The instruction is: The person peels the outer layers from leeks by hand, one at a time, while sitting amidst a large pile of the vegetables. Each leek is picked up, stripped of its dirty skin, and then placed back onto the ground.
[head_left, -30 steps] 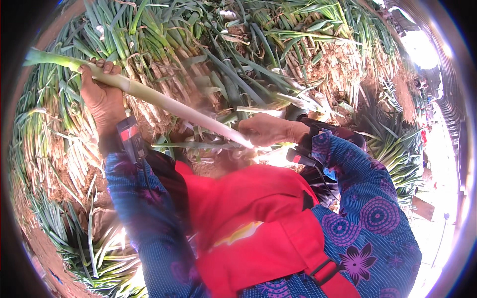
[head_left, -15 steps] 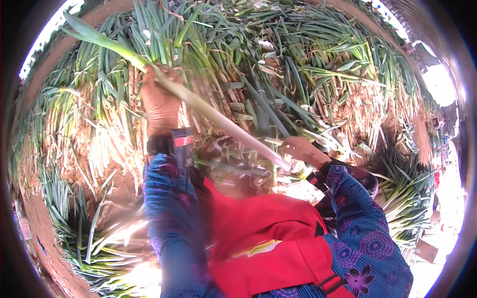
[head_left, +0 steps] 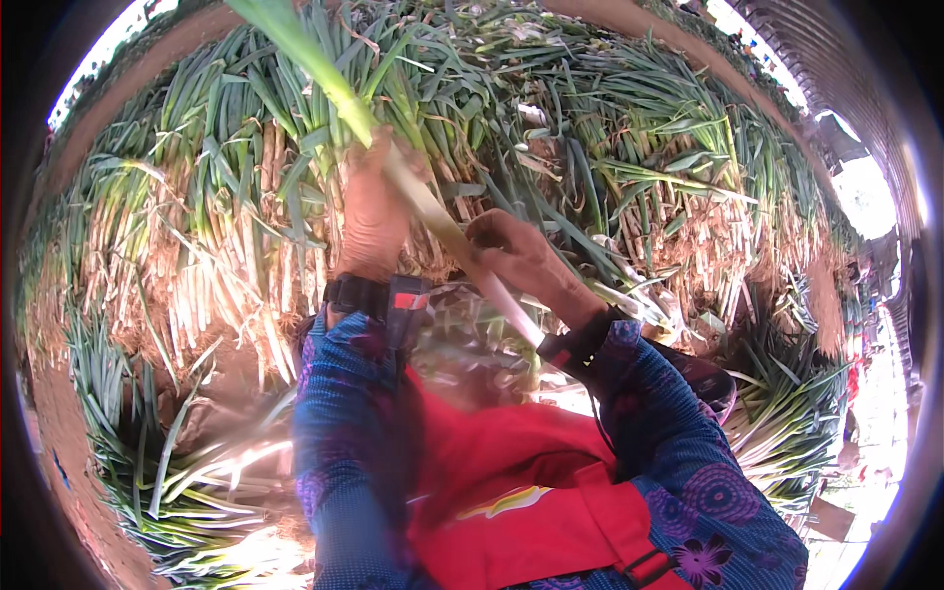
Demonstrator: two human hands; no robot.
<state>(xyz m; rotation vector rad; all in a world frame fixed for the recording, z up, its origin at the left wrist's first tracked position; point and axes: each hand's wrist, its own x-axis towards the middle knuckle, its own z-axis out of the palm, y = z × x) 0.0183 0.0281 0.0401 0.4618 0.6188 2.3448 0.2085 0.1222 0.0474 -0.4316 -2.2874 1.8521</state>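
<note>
A long green onion (head_left: 438,218) slants across the middle, its green leaves up at the top left and its pale white end down at the lower right. My left hand (head_left: 377,211) is closed round it where green turns to white. Farther down the white shaft, the curled fingers of my right hand (head_left: 526,261) press against the stalk, fingertips partly hidden by it. The lower tip lies beside my right wrist. Some blur covers my left hand and forearm.
Rows of green onions (head_left: 226,197) lie ahead, roots toward me. Similar heaps sit at the left (head_left: 197,511) and right (head_left: 787,423). Loose peeled leaves (head_left: 472,339) litter the ground before my red apron (head_left: 511,472). A corrugated metal wall (head_left: 836,59) curves along the upper right.
My left hand has shifted right with the green onion. My right hand has moved from near the lower white end up and left to the middle of the shaft.
</note>
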